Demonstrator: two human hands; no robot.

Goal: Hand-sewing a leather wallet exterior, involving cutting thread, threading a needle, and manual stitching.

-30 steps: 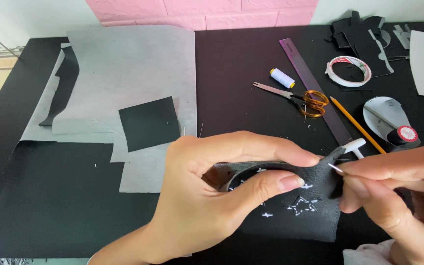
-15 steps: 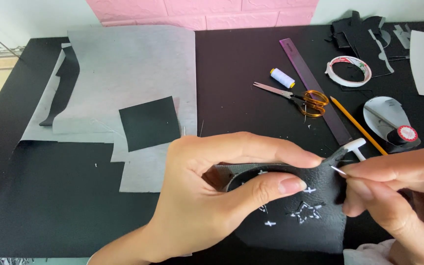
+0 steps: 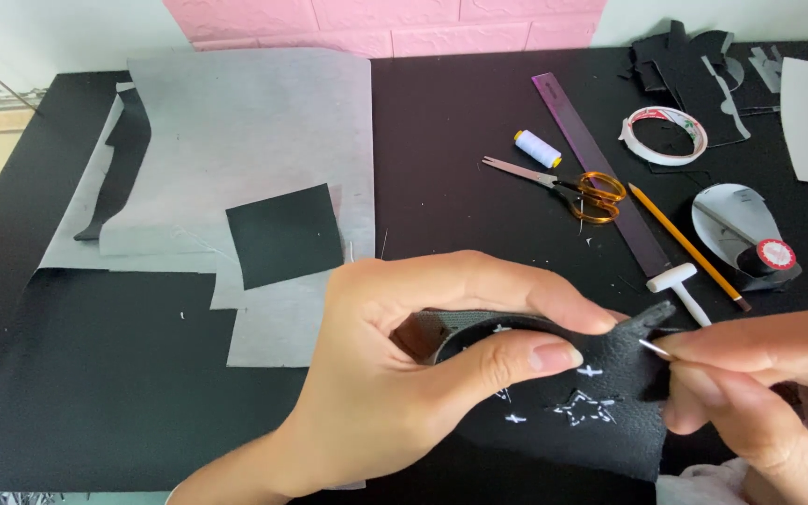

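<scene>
My left hand grips a curved piece of black leather with white stitched stars and crosses, thumb on top and fingers behind it. My right hand pinches a thin silver needle at the leather's upper right edge. The needle tip points left toward the leather. Both hands sit low in the head view, over a black table.
A grey paper sheet with a black square lies at the left. Behind the hands are gold-handled scissors, a white thread spool, a purple ruler, a pencil, a tape roll and black cutouts.
The leather piece has shifted slightly up and its stitched star is more in view. My right hand has drawn the needle a little lower and to the right.
</scene>
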